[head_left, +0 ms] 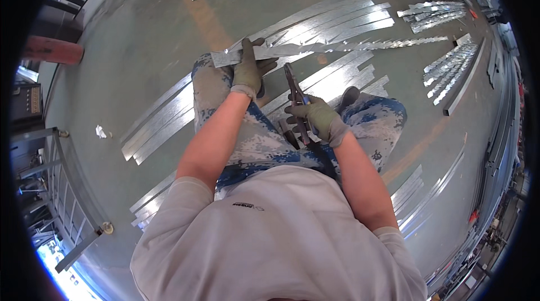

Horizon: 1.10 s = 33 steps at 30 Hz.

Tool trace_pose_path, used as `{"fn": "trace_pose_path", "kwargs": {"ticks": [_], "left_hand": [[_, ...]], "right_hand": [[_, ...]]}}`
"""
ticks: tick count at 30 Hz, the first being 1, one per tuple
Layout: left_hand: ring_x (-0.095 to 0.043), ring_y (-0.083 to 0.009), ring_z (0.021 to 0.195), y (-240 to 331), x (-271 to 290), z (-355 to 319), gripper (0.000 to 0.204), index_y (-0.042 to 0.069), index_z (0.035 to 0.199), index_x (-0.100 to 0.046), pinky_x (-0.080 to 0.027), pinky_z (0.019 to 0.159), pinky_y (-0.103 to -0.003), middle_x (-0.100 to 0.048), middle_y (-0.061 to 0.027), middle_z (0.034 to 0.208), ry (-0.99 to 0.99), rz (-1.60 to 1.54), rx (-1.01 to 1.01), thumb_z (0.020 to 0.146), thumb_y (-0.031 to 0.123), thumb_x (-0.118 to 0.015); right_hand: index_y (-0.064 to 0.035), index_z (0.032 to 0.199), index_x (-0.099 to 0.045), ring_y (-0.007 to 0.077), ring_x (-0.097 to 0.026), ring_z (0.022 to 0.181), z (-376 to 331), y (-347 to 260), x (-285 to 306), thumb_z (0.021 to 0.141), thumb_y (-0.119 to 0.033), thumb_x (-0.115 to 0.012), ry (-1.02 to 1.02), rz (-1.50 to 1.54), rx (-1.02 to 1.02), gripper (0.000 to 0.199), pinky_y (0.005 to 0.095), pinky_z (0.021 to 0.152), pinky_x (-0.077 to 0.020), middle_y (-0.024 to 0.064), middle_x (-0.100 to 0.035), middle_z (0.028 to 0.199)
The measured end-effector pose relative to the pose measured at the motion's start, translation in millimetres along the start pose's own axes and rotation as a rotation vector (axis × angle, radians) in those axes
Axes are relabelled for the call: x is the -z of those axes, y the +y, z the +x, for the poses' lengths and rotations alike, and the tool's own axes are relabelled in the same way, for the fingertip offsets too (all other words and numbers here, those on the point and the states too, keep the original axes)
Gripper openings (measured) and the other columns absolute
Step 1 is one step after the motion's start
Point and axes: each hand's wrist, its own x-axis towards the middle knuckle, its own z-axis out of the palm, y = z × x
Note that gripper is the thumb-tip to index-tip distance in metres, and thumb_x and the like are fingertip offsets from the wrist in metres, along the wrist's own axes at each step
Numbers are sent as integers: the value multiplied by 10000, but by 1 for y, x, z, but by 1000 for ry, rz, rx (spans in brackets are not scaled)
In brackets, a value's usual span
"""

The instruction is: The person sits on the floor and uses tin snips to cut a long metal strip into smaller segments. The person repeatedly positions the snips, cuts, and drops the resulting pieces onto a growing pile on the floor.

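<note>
My left hand [247, 75], in a grey-green work glove, grips a long silvery metal strip [226, 58] near its flat left end. From there the strip runs to the right, its far part looking twisted. In my right hand [319, 118], gloved alike, is a dark pliers-like hand tool [291, 79] with a bit of blue on its handle. Its jaws point up and away from me, just below the strip and apart from it. Whether the jaws are parted cannot be made out. Flat metal strips [329, 79] lie on the floor between and beyond my knees.
More flat strips [315, 19] lie fanned out ahead, and others [163, 124] to the left. Bundles of twisted strips [450, 68] rest at the right beside a metal bar [466, 84]. A red cylinder [55, 50] and a metal frame [64, 180] stand at the left.
</note>
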Motion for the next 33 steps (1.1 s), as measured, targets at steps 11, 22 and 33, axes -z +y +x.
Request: {"fn": "trace_pose_path", "kwargs": {"ticks": [11, 22, 33], "left_hand": [[-791, -336, 1037, 1, 1, -1, 666, 73, 1437, -676, -664, 952, -431, -747, -199, 1284, 35, 31, -29, 1161, 636, -450], [-793, -258, 977, -12, 11, 6, 582, 70, 1408, -689, -680, 892, -358, -739, -129, 1361, 26, 288, -236, 1211, 536, -402], [-772, -270, 1016, -33, 34, 28, 561, 105, 1439, -664, -632, 984, -396, -728, -142, 1315, 11, 409, -309, 1214, 544, -396]], "right_hand": [[-30, 1263, -630, 271, -777, 910, 23, -6, -7, 968, -104, -804, -15, -51, 18, 350, 445, 691, -626, 129, -728, 1059], [-51, 1419, -644, 232, -786, 1023, 36, -5, -7, 961, -154, -866, -61, -79, 34, 520, 396, 846, -637, 71, -743, 1153], [-39, 1316, -659, 234, -777, 933, 40, 0, -9, 965, -133, -842, -65, -71, 57, 407, 390, 755, -637, 84, -737, 1078]]}}
